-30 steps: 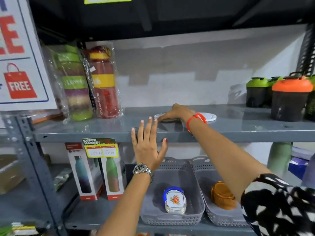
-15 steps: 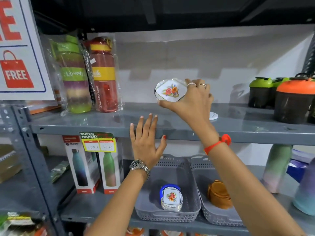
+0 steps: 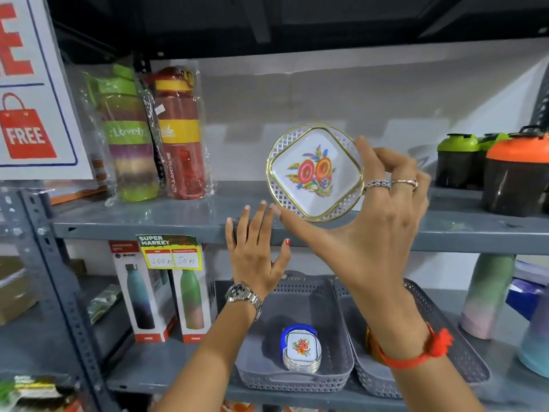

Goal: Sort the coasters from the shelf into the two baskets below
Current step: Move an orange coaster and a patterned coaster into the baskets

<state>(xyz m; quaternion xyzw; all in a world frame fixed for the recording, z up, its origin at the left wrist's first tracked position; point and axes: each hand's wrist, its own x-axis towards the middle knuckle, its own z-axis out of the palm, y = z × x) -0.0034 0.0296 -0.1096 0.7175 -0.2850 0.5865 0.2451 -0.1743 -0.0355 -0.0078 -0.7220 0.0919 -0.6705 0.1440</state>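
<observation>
My right hand holds a round white coaster with a gold rim and a flower print by its edge, upright in front of the grey shelf. My left hand is spread flat against the shelf's front edge, holding nothing. Below, the left grey basket contains a stack of flowered coasters with a blue one behind. In the right grey basket, amber coasters are partly hidden behind my right forearm.
Wrapped bottles stand at the shelf's left end, and shaker cups with green and orange lids at the right. Boxed bottles sit left of the baskets; pastel bottles stand to their right. A sign hangs top left.
My right hand picked the flowered coaster off the shelf, lifted it and brought it closer to me, face on. My left hand stayed on the shelf edge.
</observation>
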